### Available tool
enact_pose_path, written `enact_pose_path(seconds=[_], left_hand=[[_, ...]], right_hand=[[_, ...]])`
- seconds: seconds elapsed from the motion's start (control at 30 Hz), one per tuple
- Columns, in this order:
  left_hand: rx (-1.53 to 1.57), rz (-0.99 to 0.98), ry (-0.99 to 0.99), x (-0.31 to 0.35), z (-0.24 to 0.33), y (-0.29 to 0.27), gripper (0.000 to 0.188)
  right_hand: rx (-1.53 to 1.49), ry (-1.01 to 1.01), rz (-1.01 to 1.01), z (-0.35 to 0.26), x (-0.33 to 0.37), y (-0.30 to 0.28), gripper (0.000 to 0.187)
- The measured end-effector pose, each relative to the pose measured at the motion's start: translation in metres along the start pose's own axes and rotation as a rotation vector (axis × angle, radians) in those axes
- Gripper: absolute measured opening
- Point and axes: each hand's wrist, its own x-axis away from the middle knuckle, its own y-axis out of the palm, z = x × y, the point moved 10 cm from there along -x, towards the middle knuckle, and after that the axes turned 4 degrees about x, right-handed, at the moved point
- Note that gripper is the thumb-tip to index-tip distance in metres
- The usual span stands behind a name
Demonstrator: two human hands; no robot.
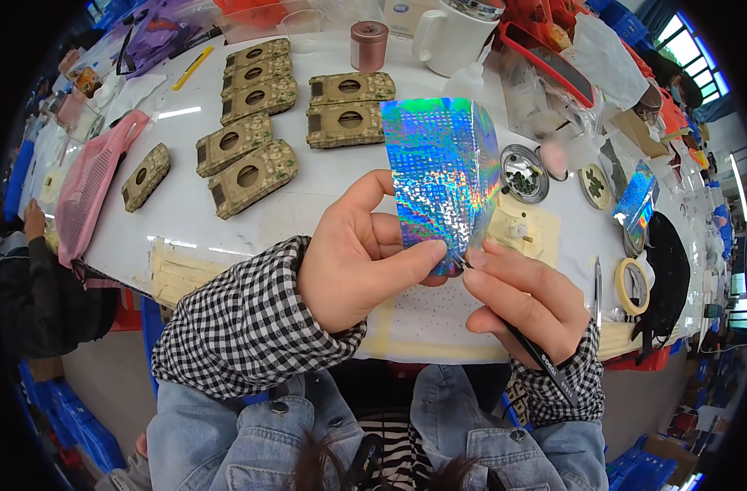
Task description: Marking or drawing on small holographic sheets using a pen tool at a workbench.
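My left hand is closed on a shiny holographic sheet, blue and green, with a grid of small marks. Its thumb presses the sheet's lower edge and the sheet stands bent upright. In my right hand is a pair of black tweezers, gripped like a pen. Their tips meet the sheet's lower right corner beside my left thumb; whether they pinch a piece of it is too small to tell. Left of the sheet stand several camouflaged model tank hulls, each with a round hole on top.
A round metal dish with small green parts lies to the right, near a tape roll and a second holographic piece. At the back are a pink canister, a white mug and a red-cased phone. A pink mesh pouch lies left.
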Motion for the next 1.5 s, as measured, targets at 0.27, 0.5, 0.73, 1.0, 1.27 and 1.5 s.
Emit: enact_pose_path(seconds=[0.27,0.5,0.73,1.0,1.27,1.5], left_hand=[[0.003,-0.003,-0.004,0.0007,0.0004,0.0004,0.055],[-0.004,-0.004,-0.007,0.0001,-0.0005,-0.0002,0.053],[-0.009,0.0,-0.002,0.0007,-0.0004,-0.0004,0.053],[-0.013,0.008,-0.012,0.0002,-0.0009,-0.0011,0.054],[0.001,-0.002,-0.006,0.0001,0.0001,-0.0001,0.05],[0.038,-0.021,-0.005,-0.0001,0.002,0.0009,0.046]], right_hand=[[0.077,-0.053,0.028,-0.0075,-0.0018,-0.0011,0.037],[0.078,-0.082,0.045,-0.0068,0.0006,0.0002,0.036],[0.103,-0.084,0.056,-0.0088,-0.0002,0.0003,0.036],[0.097,-0.107,0.051,-0.0096,-0.0006,0.0008,0.036],[0.086,-0.087,0.034,-0.0083,-0.0004,0.0019,0.035],[0.085,-0.102,0.033,-0.01,-0.0012,0.0024,0.034]])
